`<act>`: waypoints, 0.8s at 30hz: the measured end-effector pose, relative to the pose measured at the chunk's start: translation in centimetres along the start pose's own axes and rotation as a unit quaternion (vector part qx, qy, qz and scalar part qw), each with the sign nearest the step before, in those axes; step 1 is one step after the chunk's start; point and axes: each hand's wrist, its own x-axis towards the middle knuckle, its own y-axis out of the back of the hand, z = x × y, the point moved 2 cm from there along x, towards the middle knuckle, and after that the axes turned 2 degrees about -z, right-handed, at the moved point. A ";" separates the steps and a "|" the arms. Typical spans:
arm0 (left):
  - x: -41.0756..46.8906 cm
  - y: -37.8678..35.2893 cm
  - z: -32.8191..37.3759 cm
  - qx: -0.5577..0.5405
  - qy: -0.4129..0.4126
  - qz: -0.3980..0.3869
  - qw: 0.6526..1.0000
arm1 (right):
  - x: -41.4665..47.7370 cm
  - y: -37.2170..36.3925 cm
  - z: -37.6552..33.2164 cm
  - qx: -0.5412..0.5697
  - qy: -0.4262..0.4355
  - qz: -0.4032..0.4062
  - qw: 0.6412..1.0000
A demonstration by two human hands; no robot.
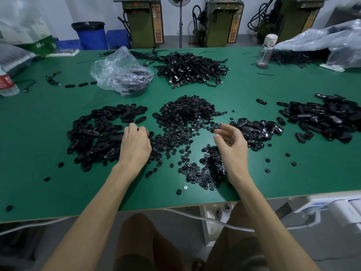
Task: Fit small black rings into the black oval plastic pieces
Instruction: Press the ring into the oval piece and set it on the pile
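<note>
A heap of small black rings [187,116] covers the middle of the green table [48,188] and spreads toward me. To its left lies a pile of black oval plastic pieces [97,133]. My left hand [134,143] rests at that pile's right edge, its fingers curled down round a black oval piece. My right hand [230,141] hovers over the near rings, fingers loosely curled, thumb and forefinger apart, holding nothing. Glossier oval pieces [256,128] lie just right of that hand.
A bigger heap of oval pieces [322,120] sits at the far right. Behind are a cable pile [191,67], a clear bag [121,73], a water bottle [7,83] and a clear bottle [267,49]. Stray rings dot the table near its front edge.
</note>
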 end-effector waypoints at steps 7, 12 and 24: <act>-0.1 -0.1 -0.1 -0.005 -0.003 0.035 0.999 | 0.0 0.0 0.2 -0.002 0.000 -0.004 1.000; -0.4 0.5 1.2 -0.154 -0.028 -0.001 0.988 | 0.0 -0.5 0.1 -0.114 0.045 -0.049 0.991; -3.0 -0.9 6.4 -0.156 -0.189 -0.101 0.964 | 0.2 -1.4 0.6 -0.262 0.053 -0.140 0.953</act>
